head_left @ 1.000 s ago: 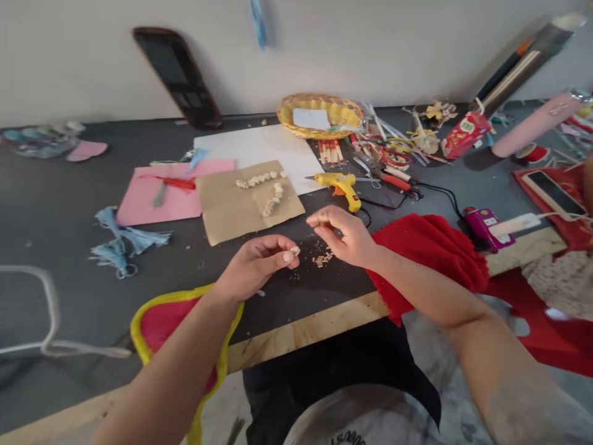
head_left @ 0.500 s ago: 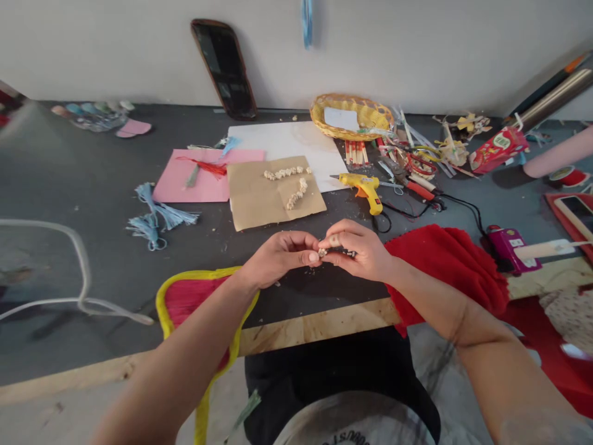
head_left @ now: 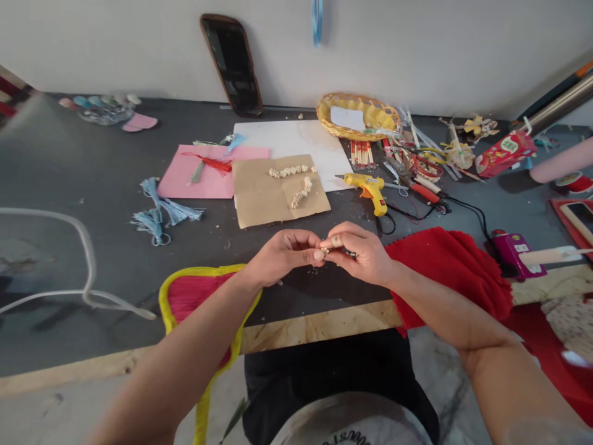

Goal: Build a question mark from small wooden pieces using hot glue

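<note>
Close together above the front of the dark table, both hands pinch a small cream, knobbly piece (head_left: 325,251). My left hand (head_left: 290,254) is closed on it with thumb and forefinger. My right hand (head_left: 361,252) has its fingertips on the same piece, and a thin dark item (head_left: 351,253) shows inside its curled fingers; its kind I cannot make out. Beyond the hands, a brown paper sheet (head_left: 259,201) bears two short rows of similar knobbly pieces (head_left: 291,171). A yellow glue gun (head_left: 365,185) lies to the right of that paper.
Blue tassels (head_left: 173,210) and a pink sheet (head_left: 185,176) lie left. Behind stand a leaning phone (head_left: 231,65) and a wicker basket (head_left: 333,127). Tools, wires and a red juice carton (head_left: 504,151) crowd the right. Red cloth (head_left: 445,266) lies under my right forearm.
The view has shifted slightly, so the table items appear a little further right. Both hands keep nearly the same pinch on the small piece.
</note>
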`<state>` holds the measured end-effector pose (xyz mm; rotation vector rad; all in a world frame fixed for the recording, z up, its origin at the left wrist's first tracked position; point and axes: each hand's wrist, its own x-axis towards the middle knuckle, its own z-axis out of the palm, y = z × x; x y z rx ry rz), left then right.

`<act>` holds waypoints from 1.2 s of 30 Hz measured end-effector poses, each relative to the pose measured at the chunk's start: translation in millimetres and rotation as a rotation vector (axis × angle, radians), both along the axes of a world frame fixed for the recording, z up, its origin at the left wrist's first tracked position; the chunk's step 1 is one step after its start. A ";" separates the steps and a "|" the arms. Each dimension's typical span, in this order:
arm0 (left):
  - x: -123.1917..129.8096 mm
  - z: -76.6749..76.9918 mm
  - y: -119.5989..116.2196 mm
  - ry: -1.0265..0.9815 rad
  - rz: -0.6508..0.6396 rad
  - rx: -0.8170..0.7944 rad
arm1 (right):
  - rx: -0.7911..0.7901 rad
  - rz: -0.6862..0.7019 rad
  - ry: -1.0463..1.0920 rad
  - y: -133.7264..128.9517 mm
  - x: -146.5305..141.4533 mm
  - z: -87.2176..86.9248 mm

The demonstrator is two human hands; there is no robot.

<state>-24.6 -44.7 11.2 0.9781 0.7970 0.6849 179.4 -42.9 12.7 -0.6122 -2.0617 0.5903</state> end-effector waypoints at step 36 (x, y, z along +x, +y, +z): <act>0.1 -1.4 0.5 -0.051 -0.016 0.056 | -0.236 -0.013 0.122 0.9 6.0 3.6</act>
